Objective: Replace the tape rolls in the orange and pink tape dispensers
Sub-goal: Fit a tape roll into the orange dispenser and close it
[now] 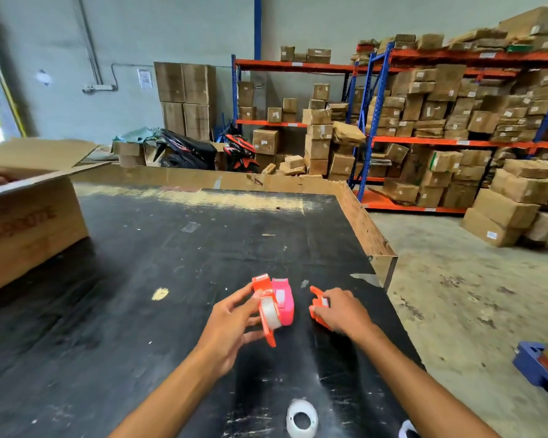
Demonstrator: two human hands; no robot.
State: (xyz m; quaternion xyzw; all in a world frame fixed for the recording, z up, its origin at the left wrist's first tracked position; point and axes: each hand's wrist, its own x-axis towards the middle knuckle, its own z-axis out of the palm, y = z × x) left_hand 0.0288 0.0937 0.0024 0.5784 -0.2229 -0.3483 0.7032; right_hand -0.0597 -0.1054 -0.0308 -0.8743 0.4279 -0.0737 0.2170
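Two halves of the orange tape dispenser are apart right now, one in each of my hands, so the step I judge to be in hand is getting a roll seated and the shell closed. To do it well I should keep the clear tape roll (270,312) square on its hub, bring the loose half straight across so the edges line up, and press evenly without trapping the tape end.

My left hand (231,324) has its fingers curled round the orange dispenser body (268,298), holding it on edge with the clear roll sitting in it. The pink tape dispenser (284,303) stands touching that body on its far right side, closed and not held by either hand. My right hand (342,311) grips the orange cover piece (317,306), to the right of the pink dispenser and apart from it, low against the black tabletop (171,263).

A white tape roll (301,418) lies flat on the tabletop nearer to me than the pink dispenser, between my forearms, with nothing touching it
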